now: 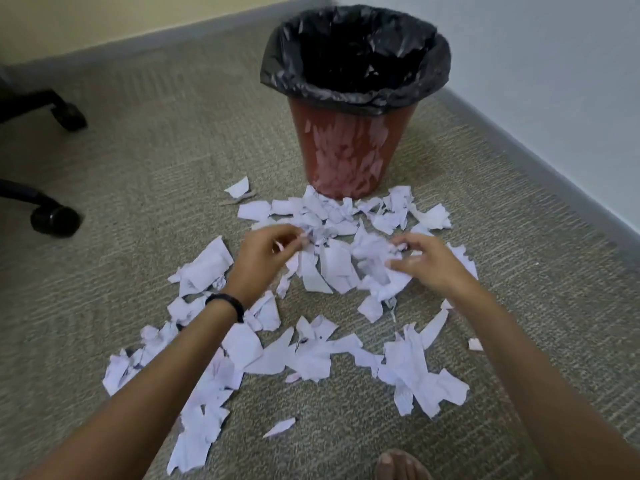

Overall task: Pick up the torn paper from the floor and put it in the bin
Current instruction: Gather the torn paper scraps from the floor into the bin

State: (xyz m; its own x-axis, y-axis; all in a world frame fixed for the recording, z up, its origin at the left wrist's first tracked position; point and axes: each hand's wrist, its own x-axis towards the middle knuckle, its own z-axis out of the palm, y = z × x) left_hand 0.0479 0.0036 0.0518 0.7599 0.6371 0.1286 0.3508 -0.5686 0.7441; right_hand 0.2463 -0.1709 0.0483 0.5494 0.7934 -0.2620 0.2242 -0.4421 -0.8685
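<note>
Several torn white paper pieces [313, 355] lie scattered over the grey carpet in front of a red bin [349, 154] lined with a black bag. The bin stands upright at the top centre. My left hand [266, 252], with a black band on the wrist, hovers over the middle of the pile, fingers curled around a few scraps. My right hand [420, 261] reaches in from the right, its fingers closing on crumpled scraps at the pile's centre [372, 258]. Both hands are just short of the bin's base.
Two black chair legs with castor wheels [55, 220] stand at the left edge. Walls with grey skirting run along the back and right [540, 157]. A bare foot [401, 465] shows at the bottom edge.
</note>
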